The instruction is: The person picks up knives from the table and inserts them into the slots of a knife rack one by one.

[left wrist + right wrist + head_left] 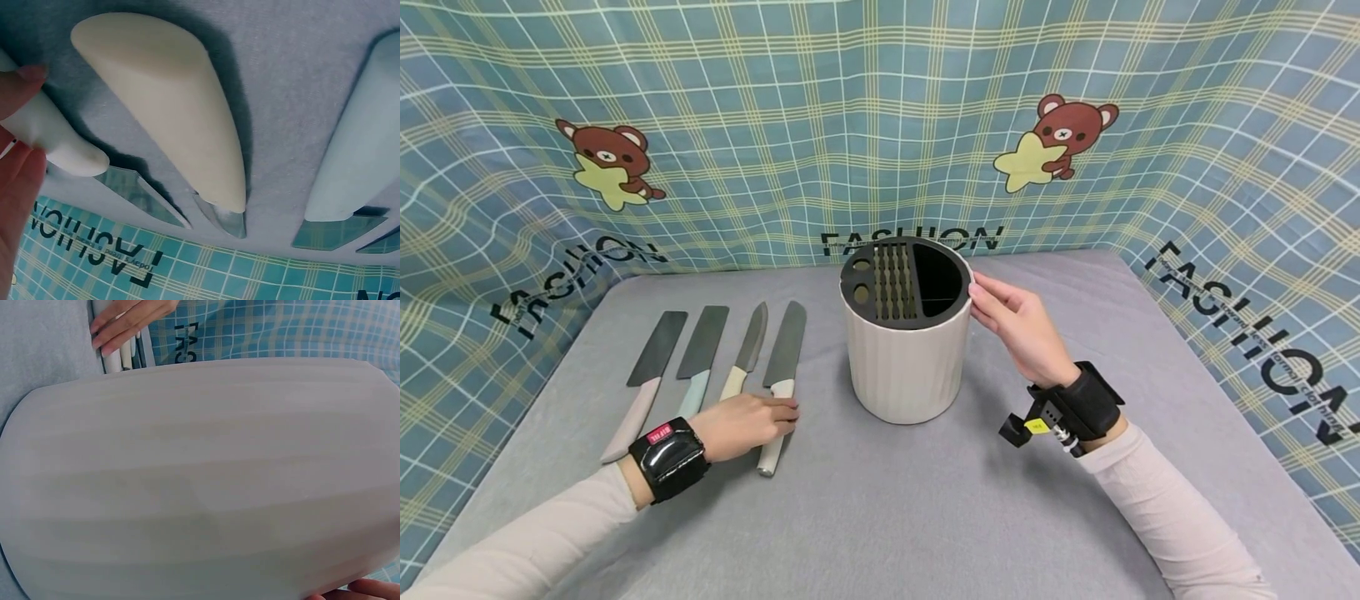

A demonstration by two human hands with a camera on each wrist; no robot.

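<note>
My left hand (747, 423) holds the white handle of a broad-bladed knife (787, 346) lying on the grey cloth. In the left wrist view, fingers and thumb lie on either side of that white handle (69, 140). To its left lie a narrower knife with a cream handle (169, 100), a knife with a pale blue handle (362, 137) and a knife with a pink handle (634, 417). My right hand (1022, 325) touches the right side of a white ribbed knife holder (906, 371) near its rim, fingers mostly straight.
The holder's black top (880, 317) has slots, two round holes and one large opening; no knife stands in it. A blue plaid curtain (820, 108) with bear prints rises behind and beside the grey-covered table (910, 517).
</note>
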